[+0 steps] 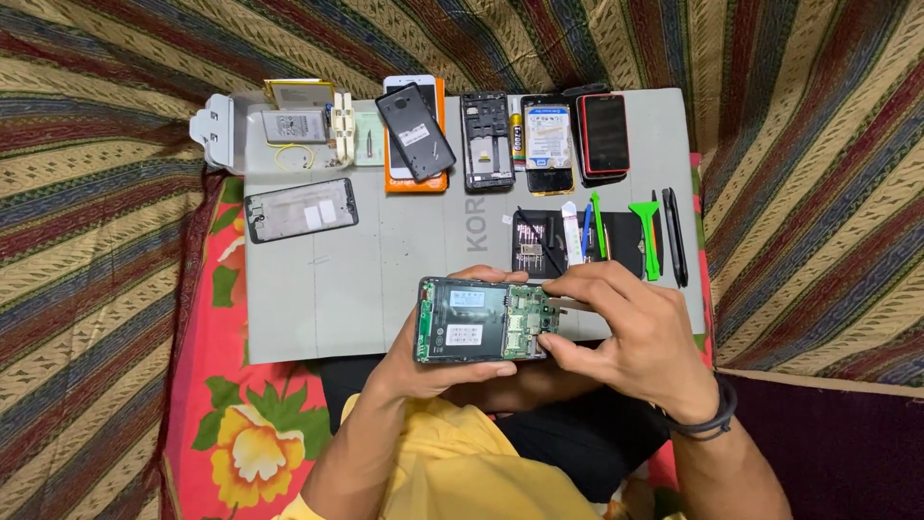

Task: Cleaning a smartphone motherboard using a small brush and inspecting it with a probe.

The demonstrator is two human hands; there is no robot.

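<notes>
Opened black smartphone [478, 321] with its green circuit board bared, cradled in the left hand [438, 371].
Right hand [630, 332] pinches a thin metal tool at the board; a slip could scratch components.

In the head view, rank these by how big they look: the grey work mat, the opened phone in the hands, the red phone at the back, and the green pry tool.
1. Grey work mat, by far.
2. Opened phone, though it sits nearer the camera, which enlarges it.
3. Red phone.
4. Green pry tool, clearly thinnest.
</notes>
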